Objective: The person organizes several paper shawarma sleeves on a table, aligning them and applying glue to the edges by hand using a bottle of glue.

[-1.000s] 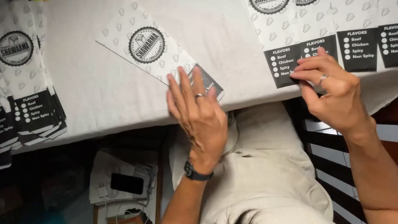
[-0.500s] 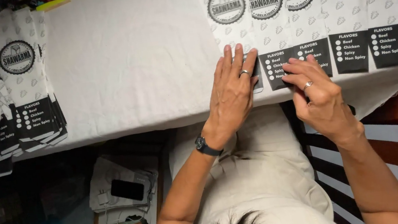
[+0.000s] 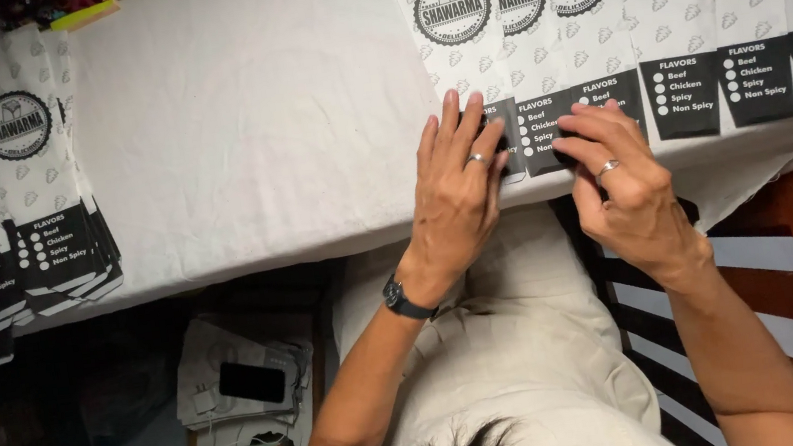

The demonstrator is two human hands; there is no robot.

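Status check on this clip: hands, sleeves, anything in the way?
Left hand flat on leftmost paper sleeve of the row. Right hand fingertips on the next one. Loose stack far left, nothing between.

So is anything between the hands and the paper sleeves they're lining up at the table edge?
Nothing visible. The left hand lies flat on the leftmost paper sleeve of the overlapping row, and the right hand has its fingertips on the neighbouring sleeves' dark bottom ends. Both hands already touch them.
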